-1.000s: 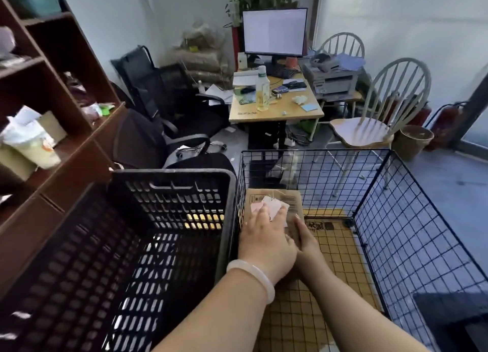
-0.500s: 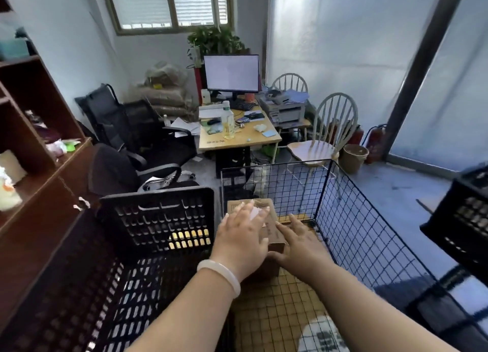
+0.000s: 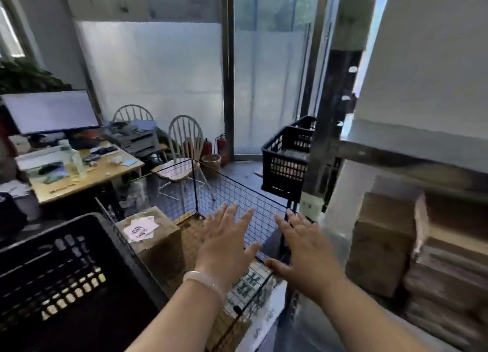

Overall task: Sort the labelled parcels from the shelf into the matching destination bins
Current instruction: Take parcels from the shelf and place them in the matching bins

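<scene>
Both my hands hold nothing: left hand (image 3: 227, 246) and right hand (image 3: 303, 251) hover flat, fingers spread, over the black wire-mesh bin (image 3: 237, 190). One smooth pale bangle (image 3: 203, 283) rings my left wrist. One brown cardboard parcel (image 3: 158, 248) stands in the bin's left corner, with white paper slips (image 3: 141, 227) on top. Two black slotted plastic crates: near crate (image 3: 66, 272) beside the bin, far crate (image 3: 285, 164) beyond. Stacked cardboard boxes (image 3: 380, 246) sit on the shelf to the right.
</scene>
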Available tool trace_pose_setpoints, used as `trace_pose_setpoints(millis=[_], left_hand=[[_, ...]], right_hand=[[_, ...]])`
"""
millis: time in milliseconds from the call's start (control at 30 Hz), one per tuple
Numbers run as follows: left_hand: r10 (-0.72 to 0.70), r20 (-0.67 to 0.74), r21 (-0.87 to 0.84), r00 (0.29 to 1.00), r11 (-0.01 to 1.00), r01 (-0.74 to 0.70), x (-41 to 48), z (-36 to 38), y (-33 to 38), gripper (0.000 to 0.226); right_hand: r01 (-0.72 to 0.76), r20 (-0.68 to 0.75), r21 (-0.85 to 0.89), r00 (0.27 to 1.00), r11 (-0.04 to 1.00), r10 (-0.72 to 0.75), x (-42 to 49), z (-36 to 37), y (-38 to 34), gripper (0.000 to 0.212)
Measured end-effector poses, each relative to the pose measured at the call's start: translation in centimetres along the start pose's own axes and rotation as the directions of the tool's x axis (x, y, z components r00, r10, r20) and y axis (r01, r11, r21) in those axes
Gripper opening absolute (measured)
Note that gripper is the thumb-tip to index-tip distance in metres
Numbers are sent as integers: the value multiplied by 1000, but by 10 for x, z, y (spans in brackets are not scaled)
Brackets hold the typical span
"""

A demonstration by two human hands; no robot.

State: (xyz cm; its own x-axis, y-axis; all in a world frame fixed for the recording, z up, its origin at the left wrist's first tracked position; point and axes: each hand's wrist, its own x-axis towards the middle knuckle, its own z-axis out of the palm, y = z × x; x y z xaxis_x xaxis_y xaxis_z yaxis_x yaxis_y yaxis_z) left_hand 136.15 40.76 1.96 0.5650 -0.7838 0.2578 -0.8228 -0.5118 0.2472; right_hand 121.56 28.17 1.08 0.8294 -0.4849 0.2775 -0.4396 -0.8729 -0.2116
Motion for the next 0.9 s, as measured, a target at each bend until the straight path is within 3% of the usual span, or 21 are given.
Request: trace_pose_setpoints(millis=[133,400,533,667,900], left_hand=[[235,-65,-52,970,970,-239,-13,-2,89,73],[580,-215,-93,785,788,-608,-71,-8,278,68],[688,-237,-175,685,664,-727,-131,5,391,68],[781,-243,-248,576,524,-815,-203,23,503,68],[893,-200,-340,403,322,-883,-326,45,675,71]], right_hand=[[-128,-166,-47,979,991,119,-80,-66,45,84],[-445,-363,-124,852,887,376,-257,-172,117,85],[-585,-401,-169,776,793,487,-369,-218,157,88],[-740,-453,-158,642,654,618,-492,-261,194,91],[-885,-497,-140,450,443,742,-678,-312,243,91]])
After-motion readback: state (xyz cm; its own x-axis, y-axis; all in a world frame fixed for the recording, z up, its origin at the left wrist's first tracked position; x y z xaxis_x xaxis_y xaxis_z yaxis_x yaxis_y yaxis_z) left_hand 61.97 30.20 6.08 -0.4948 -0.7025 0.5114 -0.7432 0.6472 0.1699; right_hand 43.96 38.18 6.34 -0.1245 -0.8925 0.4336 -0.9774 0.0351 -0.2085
